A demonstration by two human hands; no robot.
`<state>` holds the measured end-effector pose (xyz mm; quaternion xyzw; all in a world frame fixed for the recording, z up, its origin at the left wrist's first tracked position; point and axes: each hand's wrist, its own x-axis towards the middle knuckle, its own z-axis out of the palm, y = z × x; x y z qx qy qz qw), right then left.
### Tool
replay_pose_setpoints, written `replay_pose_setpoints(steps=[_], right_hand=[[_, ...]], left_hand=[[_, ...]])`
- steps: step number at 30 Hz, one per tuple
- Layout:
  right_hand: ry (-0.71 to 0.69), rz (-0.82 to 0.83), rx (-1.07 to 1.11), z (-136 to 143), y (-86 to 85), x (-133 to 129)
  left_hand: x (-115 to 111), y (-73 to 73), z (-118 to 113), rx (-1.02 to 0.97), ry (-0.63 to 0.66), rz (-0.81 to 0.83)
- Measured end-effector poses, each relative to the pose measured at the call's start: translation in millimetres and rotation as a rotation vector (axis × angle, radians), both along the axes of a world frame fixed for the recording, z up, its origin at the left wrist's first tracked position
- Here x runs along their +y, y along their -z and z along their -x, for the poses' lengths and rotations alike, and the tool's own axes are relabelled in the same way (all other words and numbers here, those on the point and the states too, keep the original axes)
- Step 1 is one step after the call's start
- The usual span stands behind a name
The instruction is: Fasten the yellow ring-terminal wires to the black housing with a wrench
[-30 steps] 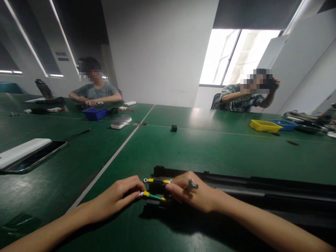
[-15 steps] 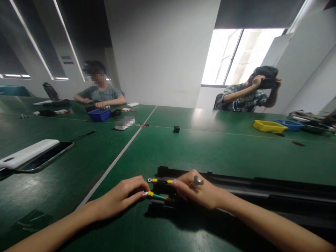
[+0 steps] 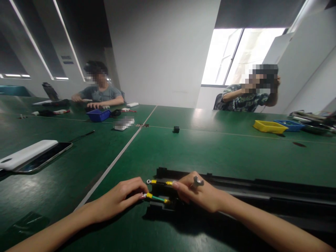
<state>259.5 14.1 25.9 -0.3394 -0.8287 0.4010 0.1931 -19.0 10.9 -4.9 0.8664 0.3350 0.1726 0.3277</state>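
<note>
My left hand [image 3: 123, 195] pinches the terminal end of a short green wire [image 3: 158, 199] that has yellow sleeves at its ends. Just behind it lies a short black wire [image 3: 160, 182], also yellow-sleeved, with a bare ring terminal pointing left. My right hand [image 3: 202, 196] is closed over the end of a long black housing [image 3: 236, 183], and its thumb and fingertip are at the black wire's right end. The jaw of an open-end wrench [image 3: 197, 181] sticks up out of that hand; its shaft is hidden. The far ends of both wires are partly covered.
A white phone-like device [image 3: 28, 153] and a dark-screened phone [image 3: 43, 159] lie left. Farther off are a small black cube [image 3: 176, 129], a blue bin [image 3: 98, 115], a yellow tray [image 3: 270, 126] and a blue tray [image 3: 288, 125]. Two people sit across the green table [image 3: 210, 150].
My hands stay nearly in place, with the wires shifting very slightly. Across the table, the person on the left has moved their hands a little.
</note>
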Motion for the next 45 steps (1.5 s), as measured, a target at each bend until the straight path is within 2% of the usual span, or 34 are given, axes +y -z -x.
replay_pose_setpoints(steps=[14,27,45], right_hand=[[-0.012,-0.056,0.018,-0.5,-3.7,-0.3],[-0.047,-0.027,0.019,-2.1,-2.6,0.5],[-0.029,-0.053,-0.036,-1.1,-2.8,-3.0]], left_hand=[[-0.8,-2.0,-1.1,0.008,0.011,-0.001],[-1.1,-2.3,-0.2,0.02,0.006,-0.003],[-2.2,-3.4,-1.8,0.058,-0.007,0.017]])
